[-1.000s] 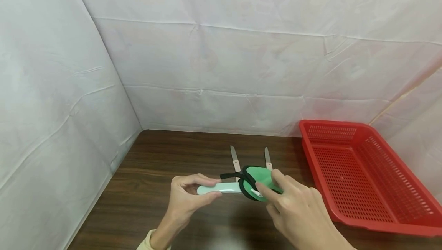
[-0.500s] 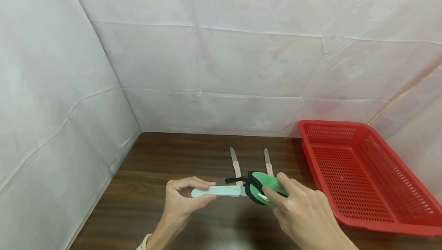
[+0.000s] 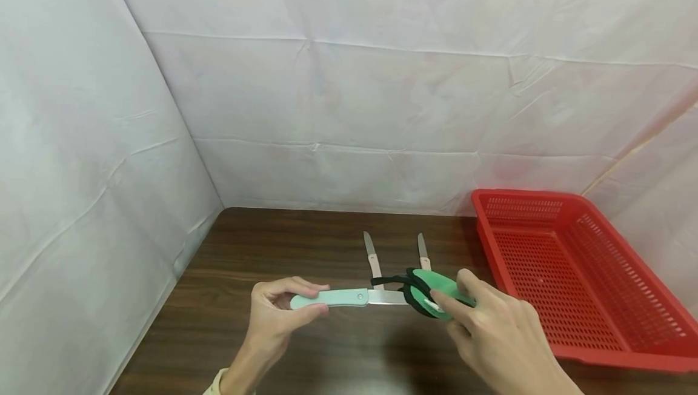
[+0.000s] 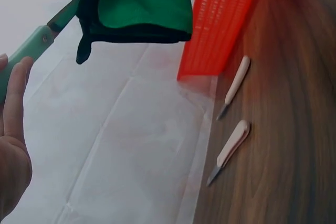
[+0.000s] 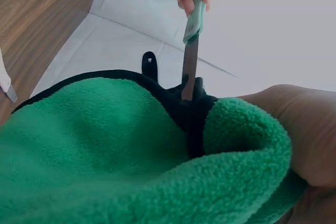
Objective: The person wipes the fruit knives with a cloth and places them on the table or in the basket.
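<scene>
My left hand [image 3: 275,310] pinches the end of a mint-green knife handle between thumb and fingers. The knife [image 3: 338,298] lies level above the table, its steel blade [image 3: 387,297] pointing right. A green fuzzy cloth [image 3: 436,286] with black edging and a black hanging loop is folded round the blade's tip end. My right hand [image 3: 498,328] grips that cloth from the right, pressing it over the blade. In the right wrist view the blade runs into the fold of the cloth [image 5: 94,124]; its tip is hidden there.
Two pink-handled knives, a left one [image 3: 373,262] and a right one [image 3: 423,252], lie on the dark wooden table [image 3: 262,243] behind the hands, blades pointing away. A red plastic basket [image 3: 523,316] stands at the right. White sheeting [image 3: 338,98] closes off the back and left.
The cloth has slid right along the knife with my right hand, baring part of the blade. My left hand has moved a little left with the handle.
</scene>
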Demonstrator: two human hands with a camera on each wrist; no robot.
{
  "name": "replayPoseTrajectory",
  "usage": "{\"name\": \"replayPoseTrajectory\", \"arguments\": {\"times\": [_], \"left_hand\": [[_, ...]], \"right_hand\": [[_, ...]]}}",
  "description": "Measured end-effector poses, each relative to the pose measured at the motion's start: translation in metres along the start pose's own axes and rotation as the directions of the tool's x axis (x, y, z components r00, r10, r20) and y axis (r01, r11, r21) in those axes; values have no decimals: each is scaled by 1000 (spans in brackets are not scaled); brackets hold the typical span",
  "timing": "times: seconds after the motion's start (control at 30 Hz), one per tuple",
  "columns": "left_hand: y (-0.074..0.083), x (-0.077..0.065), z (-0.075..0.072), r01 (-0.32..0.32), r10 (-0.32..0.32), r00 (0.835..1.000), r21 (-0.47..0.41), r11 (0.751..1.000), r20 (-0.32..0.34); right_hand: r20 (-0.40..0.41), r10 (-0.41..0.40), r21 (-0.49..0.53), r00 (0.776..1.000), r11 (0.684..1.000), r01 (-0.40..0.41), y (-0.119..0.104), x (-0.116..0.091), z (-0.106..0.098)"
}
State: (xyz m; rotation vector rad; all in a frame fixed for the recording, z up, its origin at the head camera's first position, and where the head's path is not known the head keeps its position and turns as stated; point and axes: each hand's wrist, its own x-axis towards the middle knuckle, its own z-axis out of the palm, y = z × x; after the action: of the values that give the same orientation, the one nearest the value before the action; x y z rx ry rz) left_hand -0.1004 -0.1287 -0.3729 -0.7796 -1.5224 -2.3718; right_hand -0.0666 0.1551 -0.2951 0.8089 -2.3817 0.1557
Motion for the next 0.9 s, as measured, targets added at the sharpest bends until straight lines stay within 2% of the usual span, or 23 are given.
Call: {"name": "replayPoseTrajectory", "arguments": {"times": [0.3,0.37,0.6,0.8,0.9], "left_hand": [[0,2,-3,-41,39,999,73,996,28],[0,2,-3,-49,46,998,94,994,35],[-3,3,-1,-49,41,997,126,991,61],[-5,6,4,-63,53,994,112,992,93],[-6,7,7,-56,46,994,108,993,96]], "right_hand": [[-38,70,17,997,997,-69,3,-1,-2],[-78,66,24,995,998,-64,5,0,-2],[-134,81,49,988,996,-75,5,5,-7],[-165,30,104,986,994,-13,-2,11,-6],[-154,15,136,988,991,7,-5,14,-6]]}}
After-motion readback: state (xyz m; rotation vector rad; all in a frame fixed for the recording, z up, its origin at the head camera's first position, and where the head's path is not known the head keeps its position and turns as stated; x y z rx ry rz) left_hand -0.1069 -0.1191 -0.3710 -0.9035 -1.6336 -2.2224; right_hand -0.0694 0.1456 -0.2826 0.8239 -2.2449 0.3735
